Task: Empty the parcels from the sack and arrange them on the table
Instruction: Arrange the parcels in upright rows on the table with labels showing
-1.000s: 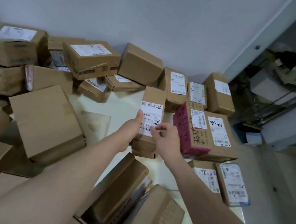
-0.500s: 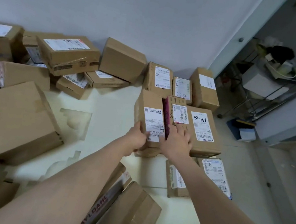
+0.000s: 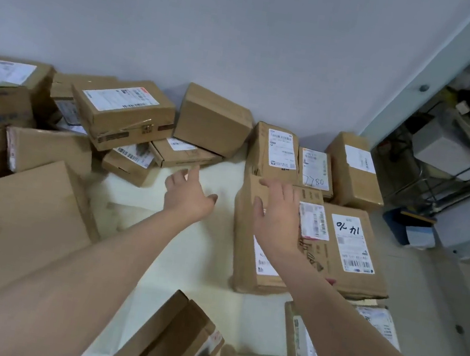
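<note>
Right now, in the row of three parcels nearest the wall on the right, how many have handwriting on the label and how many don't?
Handwriting: 1, the 7780 parcel
No visible handwriting: 2, the left parcel and the right parcel
Total: 3

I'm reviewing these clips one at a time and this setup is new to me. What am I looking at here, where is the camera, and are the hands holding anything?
There is no machine here: a person is working with bare hands, and the single camera sits on their head, looking forward and down, so both forearms reach in from the bottom. The pale table is crowded with brown cardboard parcels, most bearing white shipping labels. The left hand is open with spread fingers above a bare patch of table, holding nothing. The right hand is also open, over a long labelled parcel that lies flat beside a parcel with handwritten marks. Whether the right hand touches it is unclear. No sack is visible.
</note>
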Action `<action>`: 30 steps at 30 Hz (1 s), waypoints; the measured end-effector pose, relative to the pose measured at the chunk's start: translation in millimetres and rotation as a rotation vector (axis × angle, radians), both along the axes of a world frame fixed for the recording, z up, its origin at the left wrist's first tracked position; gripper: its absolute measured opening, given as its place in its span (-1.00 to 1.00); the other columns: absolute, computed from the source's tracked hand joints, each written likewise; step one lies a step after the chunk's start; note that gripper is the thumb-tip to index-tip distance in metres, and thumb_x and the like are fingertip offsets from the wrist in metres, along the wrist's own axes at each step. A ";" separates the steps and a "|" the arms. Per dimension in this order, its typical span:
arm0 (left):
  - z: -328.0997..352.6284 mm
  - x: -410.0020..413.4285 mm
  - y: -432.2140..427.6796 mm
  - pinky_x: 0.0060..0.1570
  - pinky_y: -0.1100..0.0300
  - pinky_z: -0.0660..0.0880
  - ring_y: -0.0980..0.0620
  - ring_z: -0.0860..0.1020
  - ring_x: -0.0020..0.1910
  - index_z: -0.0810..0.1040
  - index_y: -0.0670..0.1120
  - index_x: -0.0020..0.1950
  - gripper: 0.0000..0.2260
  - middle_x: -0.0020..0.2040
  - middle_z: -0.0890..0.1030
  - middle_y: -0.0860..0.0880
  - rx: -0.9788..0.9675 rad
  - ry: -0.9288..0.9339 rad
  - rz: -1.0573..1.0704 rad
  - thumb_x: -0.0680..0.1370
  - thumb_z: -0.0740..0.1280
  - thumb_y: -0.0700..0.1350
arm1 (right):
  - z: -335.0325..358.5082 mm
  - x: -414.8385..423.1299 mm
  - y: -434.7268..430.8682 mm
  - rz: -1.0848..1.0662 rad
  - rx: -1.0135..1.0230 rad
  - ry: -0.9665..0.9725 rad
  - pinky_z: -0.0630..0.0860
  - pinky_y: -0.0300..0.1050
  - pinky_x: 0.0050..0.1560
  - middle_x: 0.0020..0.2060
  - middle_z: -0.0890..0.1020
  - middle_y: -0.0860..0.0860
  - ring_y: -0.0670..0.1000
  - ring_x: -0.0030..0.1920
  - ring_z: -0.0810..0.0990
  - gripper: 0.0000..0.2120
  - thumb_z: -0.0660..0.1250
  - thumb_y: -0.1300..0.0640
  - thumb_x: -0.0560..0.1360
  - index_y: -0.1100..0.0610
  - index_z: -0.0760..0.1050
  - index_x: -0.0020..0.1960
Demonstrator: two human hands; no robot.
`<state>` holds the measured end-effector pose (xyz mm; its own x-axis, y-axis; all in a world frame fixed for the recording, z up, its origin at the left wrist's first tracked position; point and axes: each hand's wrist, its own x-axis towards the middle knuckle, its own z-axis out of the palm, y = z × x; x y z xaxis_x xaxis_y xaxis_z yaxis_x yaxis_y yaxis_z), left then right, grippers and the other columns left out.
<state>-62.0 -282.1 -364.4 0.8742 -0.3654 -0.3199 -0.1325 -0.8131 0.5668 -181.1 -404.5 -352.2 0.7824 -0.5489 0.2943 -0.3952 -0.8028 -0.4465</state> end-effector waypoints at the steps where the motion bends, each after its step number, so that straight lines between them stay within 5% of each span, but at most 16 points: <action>1: -4.7 15.4 2.3 0.41 -0.01 0.19 -0.20 0.07 0.50 0.12 -0.04 0.55 -0.32 0.51 0.18 -0.16 0.060 -0.074 -0.016 0.53 0.34 0.09 | -3.2 12.5 1.3 0.037 -0.001 -0.010 0.25 -0.23 0.20 0.13 0.54 0.08 0.11 0.16 0.43 -0.69 0.28 0.27 0.50 0.16 0.49 0.23; 5: -22.6 76.8 9.8 0.52 -0.09 -0.11 -0.20 -0.08 0.55 0.13 -0.03 0.54 -0.31 0.55 0.11 -0.15 0.321 -0.394 -0.155 0.51 0.38 0.04 | -14.1 75.8 -4.4 0.093 -0.025 0.014 0.15 -0.36 0.05 0.17 0.52 0.06 0.10 0.18 0.42 -0.65 0.32 0.26 0.47 0.17 0.48 0.25; 8: -33.1 117.2 10.2 0.48 -0.23 -0.26 -0.20 -0.20 0.56 0.14 0.03 0.55 -0.31 0.59 -0.01 -0.12 0.524 -0.668 -0.363 0.48 0.36 -0.02 | -15.6 140.2 -27.5 0.066 -0.038 0.045 0.26 -0.13 0.31 0.29 0.45 0.12 0.14 0.30 0.33 -0.54 0.34 0.21 0.47 0.21 0.38 0.34; 13: -48.4 146.1 17.4 0.32 -0.34 -0.44 -0.20 -0.35 0.52 0.21 0.05 0.53 -0.44 0.59 -0.24 -0.13 0.717 -0.796 -0.551 0.54 0.26 -0.02 | -21.1 212.3 -52.5 0.022 0.029 0.435 0.03 0.07 0.51 0.56 0.04 0.12 0.19 0.55 -0.02 -0.14 0.38 -0.03 0.49 0.16 -0.07 0.57; 18: -62.4 132.7 45.8 0.49 -0.14 -0.24 -0.08 -0.01 0.57 0.19 -0.01 0.54 -0.51 0.55 0.17 -0.04 0.572 -0.669 -0.512 0.60 0.16 -0.12 | -25.9 207.7 -39.9 -0.074 -0.231 0.438 0.24 0.11 0.33 0.34 0.22 0.20 0.26 0.36 0.20 -0.25 0.47 -0.05 0.33 0.21 0.24 0.37; 21: -59.8 110.7 68.4 0.46 -0.02 0.11 -0.05 0.13 0.51 0.22 -0.01 0.51 -0.47 0.51 0.23 0.00 0.447 -0.544 -0.419 0.54 0.22 -0.20 | -18.3 200.7 -36.6 0.006 -0.121 0.521 0.13 0.17 0.45 0.41 0.17 0.20 0.25 0.46 0.10 -0.25 0.50 -0.03 0.32 0.21 0.19 0.32; 23: -51.8 95.3 83.3 0.38 -0.05 0.23 -0.07 0.21 0.44 0.25 -0.02 0.46 -0.45 0.46 0.27 -0.02 0.480 -0.505 -0.430 0.49 0.27 -0.20 | -14.7 190.9 -27.6 0.043 0.015 0.581 0.29 0.17 0.34 0.32 0.24 0.18 0.24 0.38 0.20 -0.21 0.52 -0.03 0.32 0.21 0.15 0.33; 27: -31.2 73.9 93.2 0.34 -0.28 0.16 -0.09 0.29 0.36 0.26 0.02 0.44 -0.37 0.36 0.33 -0.05 0.706 -0.326 -0.571 0.45 0.36 0.20 | -10.6 165.7 4.6 -0.063 0.088 0.445 0.36 0.01 -0.02 0.19 0.23 0.11 0.16 0.22 0.22 -0.22 0.54 -0.03 0.19 0.09 0.16 0.22; 30: -25.9 68.2 87.4 0.36 -0.21 0.16 -0.05 0.39 0.34 0.37 0.08 0.40 -0.36 0.30 0.50 -0.01 0.557 -0.083 -0.407 0.46 0.13 0.43 | -7.7 148.0 23.1 -0.172 -0.029 0.309 0.43 0.04 -0.02 0.23 0.25 0.16 0.20 0.23 0.26 -0.21 0.54 -0.05 0.21 0.15 0.20 0.26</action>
